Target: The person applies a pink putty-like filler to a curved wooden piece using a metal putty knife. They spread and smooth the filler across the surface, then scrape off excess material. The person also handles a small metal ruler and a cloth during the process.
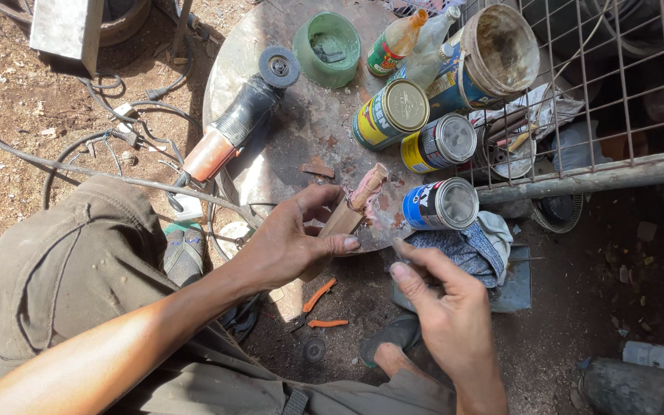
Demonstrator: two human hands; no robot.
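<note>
The left hand (293,242) is clamping a wooden-handled brush (356,206) over the near edge of the round metal worktop (301,131). The right hand (443,307), fingers pinched together, is hovering just right of it, near a blue can (439,204) and a rag (466,250).

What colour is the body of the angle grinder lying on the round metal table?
Orange at the rear, black toward the disc: angle grinder, seen clearly in the head view.

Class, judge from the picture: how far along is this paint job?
Done: the brush is already coated pinkish, and paint smears mark the round metal top. In hand: the left hand holds the brush while the right hand picks near its bristles. Left: the paint cans lie capped beside it.
</note>
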